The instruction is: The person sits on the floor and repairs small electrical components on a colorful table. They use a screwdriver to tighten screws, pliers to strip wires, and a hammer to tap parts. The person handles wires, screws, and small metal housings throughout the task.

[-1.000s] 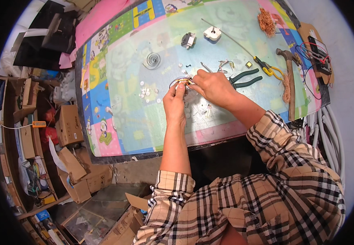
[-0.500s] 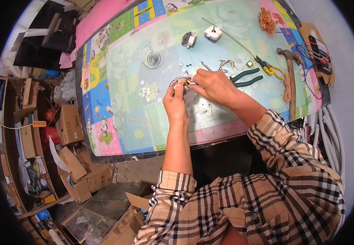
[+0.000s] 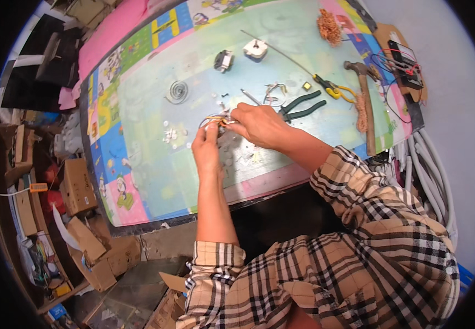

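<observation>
Between my two hands, over the middle of the table, is a small bundle of coloured wires (image 3: 214, 120). My left hand (image 3: 206, 143) pinches it from the near left, thumb and fingers together. From the right, my right hand (image 3: 257, 124) closes its fingertips on the other end of the same bundle; what exactly lies under them is hidden. Dark green-handled pliers (image 3: 301, 107) lie just beyond my right hand. A screwdriver-like rod (image 3: 250, 97) and a loose loop of thin wires (image 3: 274, 94) rest beside them. Small white plastic pieces (image 3: 172, 134) are scattered left of my left hand.
Farther back lie a spiral coil (image 3: 177, 92), a black-and-white component (image 3: 223, 61) and a white motor-like part (image 3: 255, 50). At the right are yellow-handled pliers (image 3: 333, 89), a hammer (image 3: 367, 104), a copper wire tangle (image 3: 329, 27) and a meter with leads (image 3: 407, 64). Cardboard boxes (image 3: 80, 186) stand left.
The whole view has shifted, so the table and hands sit farther left in the picture. Both hands keep their hold on the wire bundle, with hardly any change between them.
</observation>
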`<state>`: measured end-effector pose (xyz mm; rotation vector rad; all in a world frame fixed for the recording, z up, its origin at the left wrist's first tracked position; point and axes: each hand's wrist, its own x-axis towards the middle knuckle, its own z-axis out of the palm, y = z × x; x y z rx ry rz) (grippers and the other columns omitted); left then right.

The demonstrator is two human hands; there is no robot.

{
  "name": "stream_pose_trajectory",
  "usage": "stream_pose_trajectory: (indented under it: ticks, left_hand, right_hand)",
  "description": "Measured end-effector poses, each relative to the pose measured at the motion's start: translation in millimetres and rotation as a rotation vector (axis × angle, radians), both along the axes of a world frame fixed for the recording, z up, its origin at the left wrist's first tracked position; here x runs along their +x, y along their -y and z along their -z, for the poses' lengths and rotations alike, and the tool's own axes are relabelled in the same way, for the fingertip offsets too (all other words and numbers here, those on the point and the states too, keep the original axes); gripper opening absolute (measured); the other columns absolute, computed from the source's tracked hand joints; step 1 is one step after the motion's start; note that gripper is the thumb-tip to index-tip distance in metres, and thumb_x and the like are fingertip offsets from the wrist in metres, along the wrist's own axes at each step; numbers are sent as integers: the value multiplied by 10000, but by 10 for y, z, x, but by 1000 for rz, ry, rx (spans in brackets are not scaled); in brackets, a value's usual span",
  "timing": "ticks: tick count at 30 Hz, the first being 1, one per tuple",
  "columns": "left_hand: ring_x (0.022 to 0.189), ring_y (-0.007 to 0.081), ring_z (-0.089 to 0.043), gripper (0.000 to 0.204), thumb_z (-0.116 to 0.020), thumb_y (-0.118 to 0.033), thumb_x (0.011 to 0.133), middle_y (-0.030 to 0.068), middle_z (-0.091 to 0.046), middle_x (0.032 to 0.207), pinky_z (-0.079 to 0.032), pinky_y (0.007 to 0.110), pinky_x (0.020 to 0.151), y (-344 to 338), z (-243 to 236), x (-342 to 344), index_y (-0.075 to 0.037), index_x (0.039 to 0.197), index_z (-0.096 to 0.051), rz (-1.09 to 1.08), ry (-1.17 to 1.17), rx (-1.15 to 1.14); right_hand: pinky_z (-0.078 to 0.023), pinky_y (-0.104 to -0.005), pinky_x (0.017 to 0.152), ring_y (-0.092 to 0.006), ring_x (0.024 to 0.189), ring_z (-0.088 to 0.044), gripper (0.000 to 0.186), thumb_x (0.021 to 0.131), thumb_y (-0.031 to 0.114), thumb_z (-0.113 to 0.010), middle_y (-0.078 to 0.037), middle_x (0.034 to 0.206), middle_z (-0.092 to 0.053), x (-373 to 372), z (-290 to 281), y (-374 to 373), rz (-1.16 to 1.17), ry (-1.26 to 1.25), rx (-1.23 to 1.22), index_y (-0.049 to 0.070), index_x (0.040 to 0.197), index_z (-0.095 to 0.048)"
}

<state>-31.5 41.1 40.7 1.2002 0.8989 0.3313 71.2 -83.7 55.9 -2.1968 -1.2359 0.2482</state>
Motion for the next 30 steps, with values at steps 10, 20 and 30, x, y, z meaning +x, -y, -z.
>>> stream_pose_trajectory:
  ticks: [10, 20, 30]
  left_hand:
    - [832, 330, -647, 382, -459, -334, 973, 185, -647, 1098, -568, 412, 661, -414, 164, -236, -46, 1198, -568, 55, 369, -717]
    - [903, 374, -623, 486, -454, -393, 950, 281, -568, 1172, -561, 440, 735, -373, -78, -281, -8, 1235, -536, 186, 632, -842]
    - [916, 371, -653, 466, -506, -395, 959, 216, -648, 1077, -579, 449, 749, -390, -171, -342, 16, 1168, -574, 116, 643, -708]
  right_hand:
    - [-421, -424, 943, -326, 1164, -500, 435, 770, -5, -570, -148, 1231, -482, 650, 221, 998, 184, 87, -645, 87, 1196, -550]
    - [-369, -420, 944, -286, 1097, -529, 447, 680, 119, -658, -135, 1090, -550, 619, 254, 957, 151, 325, -757, 54, 1111, -555]
    - [-479, -457, 812, -401, 913, -606, 459, 734, 292, -680, -228, 936, -620, 463, -270, 1112, 217, -76, -560, 9, 1065, -537]
